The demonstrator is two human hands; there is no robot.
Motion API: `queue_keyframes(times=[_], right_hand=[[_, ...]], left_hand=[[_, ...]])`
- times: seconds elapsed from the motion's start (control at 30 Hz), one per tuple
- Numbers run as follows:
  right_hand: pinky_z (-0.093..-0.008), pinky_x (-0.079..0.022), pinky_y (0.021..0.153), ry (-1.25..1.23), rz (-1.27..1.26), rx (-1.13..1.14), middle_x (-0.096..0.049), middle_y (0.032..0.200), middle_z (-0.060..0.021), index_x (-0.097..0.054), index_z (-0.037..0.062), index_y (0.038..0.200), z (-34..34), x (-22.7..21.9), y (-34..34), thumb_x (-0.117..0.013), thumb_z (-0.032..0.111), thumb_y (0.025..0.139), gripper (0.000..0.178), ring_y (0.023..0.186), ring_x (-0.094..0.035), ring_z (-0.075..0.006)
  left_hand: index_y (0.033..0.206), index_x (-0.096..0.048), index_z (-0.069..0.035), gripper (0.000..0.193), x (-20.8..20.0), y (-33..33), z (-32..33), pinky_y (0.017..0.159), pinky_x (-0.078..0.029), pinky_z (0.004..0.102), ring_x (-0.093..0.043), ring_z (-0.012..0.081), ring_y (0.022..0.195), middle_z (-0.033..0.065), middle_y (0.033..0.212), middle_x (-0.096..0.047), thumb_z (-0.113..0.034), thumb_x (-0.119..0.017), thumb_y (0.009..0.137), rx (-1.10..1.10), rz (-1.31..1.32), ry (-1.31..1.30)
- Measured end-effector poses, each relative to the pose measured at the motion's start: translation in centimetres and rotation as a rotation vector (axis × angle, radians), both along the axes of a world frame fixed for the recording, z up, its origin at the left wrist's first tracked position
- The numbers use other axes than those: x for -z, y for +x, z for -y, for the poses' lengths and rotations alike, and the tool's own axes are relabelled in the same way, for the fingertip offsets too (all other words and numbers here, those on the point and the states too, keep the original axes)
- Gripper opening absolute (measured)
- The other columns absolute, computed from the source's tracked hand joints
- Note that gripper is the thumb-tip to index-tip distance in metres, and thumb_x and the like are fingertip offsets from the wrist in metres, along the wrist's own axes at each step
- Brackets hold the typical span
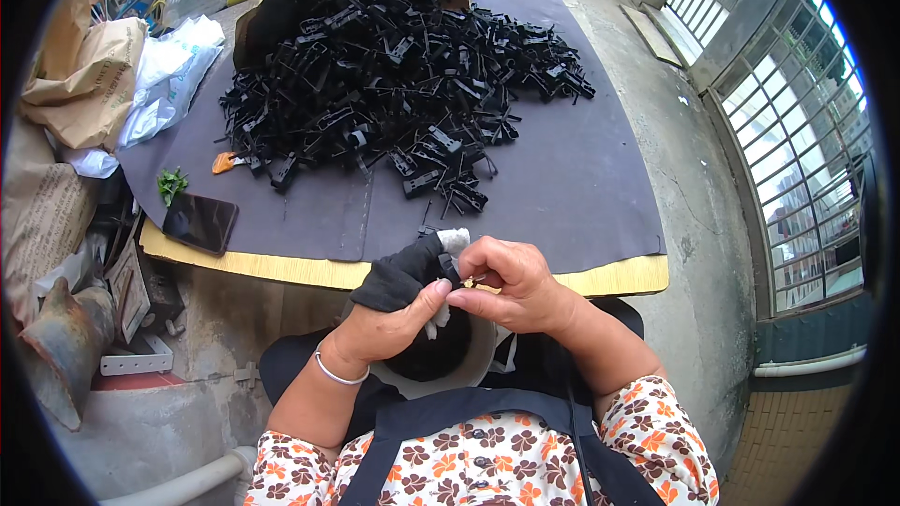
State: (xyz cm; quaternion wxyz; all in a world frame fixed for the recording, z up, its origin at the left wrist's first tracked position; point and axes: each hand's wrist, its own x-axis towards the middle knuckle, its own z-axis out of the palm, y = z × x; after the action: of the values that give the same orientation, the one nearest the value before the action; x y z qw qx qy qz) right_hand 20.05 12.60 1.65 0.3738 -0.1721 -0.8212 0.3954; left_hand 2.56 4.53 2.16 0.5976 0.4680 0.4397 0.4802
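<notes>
Left grip (394, 305)'s clamped on a black part (449, 268), right grip (511, 286) pinches a yellowish bit (469, 282), black pile (384, 84) around 12 o'clock. Fiddly joining-up step, I reckon; next probably wants steadiness.

We classify this place as an improvised workshop in a concrete yard or passage. We note these indicators: a covered worktable (572, 178) bearing a heap of small black parts (375, 84), brown paper sacks (89, 89) at left, bare concrete ground (698, 225), and a daylit metal grille (797, 150) at right.
</notes>
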Motion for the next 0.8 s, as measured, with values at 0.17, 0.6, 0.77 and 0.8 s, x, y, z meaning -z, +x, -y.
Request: queue_keyframes(times=[0.17, 0.6, 0.77, 0.8], right_hand=[[-0.0252, -0.030, 0.047, -0.165, 0.047, 0.063, -0.039, 0.062, 0.0004, -0.045, 0.0060, 0.077, 0.1, 0.6, -0.5, -0.082, 0.024, 0.070, 0.042, 0.053, -0.033, -0.0094], [-0.0315, -0.042, 0.053, -0.019, 0.211, -0.048, -0.052, 0.065, -0.0101, -0.052, 0.0007, 0.081, 0.0, -0.9, 0.6, -0.060, 0.014, 0.088, 0.017, 0.056, -0.051, -0.0211], [-0.0342, -0.042, 0.054, -0.121, 0.244, 0.033, -0.053, 0.067, -0.0128, -0.053, 0.0006, 0.081, 0.2, -1.2, 0.2, -0.059, 0.015, 0.089, 0.018, 0.058, -0.053, -0.0263], [-0.0342, -0.042, 0.054, -0.121, 0.243, 0.033, -0.053, 0.067, -0.0128, -0.053, 0.0006, 0.081, 0.1, -1.1, 0.3, -0.059, 0.015, 0.089, 0.018, 0.058, -0.053, -0.0263]], left_hand=[[0.117, -0.051, 0.002, 0.037, 0.7, 1.0, -0.6, 0.083, -0.046, 0.0333, -0.058, 0.0245, 0.091, 0.0144, 0.102, -0.059, -0.007, -0.060, 0.082, 0.076, -0.288, 0.391], [0.122, -0.055, 0.000, 0.034, 0.0, 0.1, 0.3, 0.071, -0.046, 0.0231, -0.055, 0.0087, 0.076, 0.0050, 0.090, -0.064, -0.009, -0.060, 0.089, -0.004, -0.075, -0.012], [0.118, -0.057, 0.000, 0.033, 0.5, 0.2, -0.3, 0.074, -0.047, 0.0232, -0.057, 0.0099, 0.080, 0.0055, 0.093, -0.065, -0.012, -0.063, 0.088, -0.059, -0.094, 0.161], [0.117, -0.058, 0.001, 0.032, 0.6, 0.2, -0.3, 0.076, -0.047, 0.0239, -0.058, 0.0108, 0.082, 0.0065, 0.094, -0.066, -0.011, -0.062, 0.088, -0.055, -0.133, 0.179]])
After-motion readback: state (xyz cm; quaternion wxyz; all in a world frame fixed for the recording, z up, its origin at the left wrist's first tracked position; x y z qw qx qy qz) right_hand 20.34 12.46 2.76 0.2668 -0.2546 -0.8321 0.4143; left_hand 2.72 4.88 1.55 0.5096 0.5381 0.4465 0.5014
